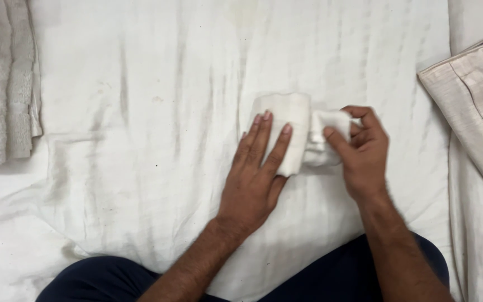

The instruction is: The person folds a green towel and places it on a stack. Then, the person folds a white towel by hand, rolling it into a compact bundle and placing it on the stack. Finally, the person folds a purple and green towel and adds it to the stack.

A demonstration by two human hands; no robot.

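Observation:
A small white folded cloth (287, 114) lies on a white sheet (157, 140) in front of me. My left hand (255, 173) lies flat on the cloth's left part, fingers spread and pressing down. My right hand (361, 151) pinches the cloth's bunched right end between thumb and fingers, lifting it slightly off the sheet.
A stack of folded white towels (1, 84) sits at the far left edge. A beige pillow or cushion with dark piping (476, 106) lies at the right. My dark trouser legs (96, 279) show at the bottom.

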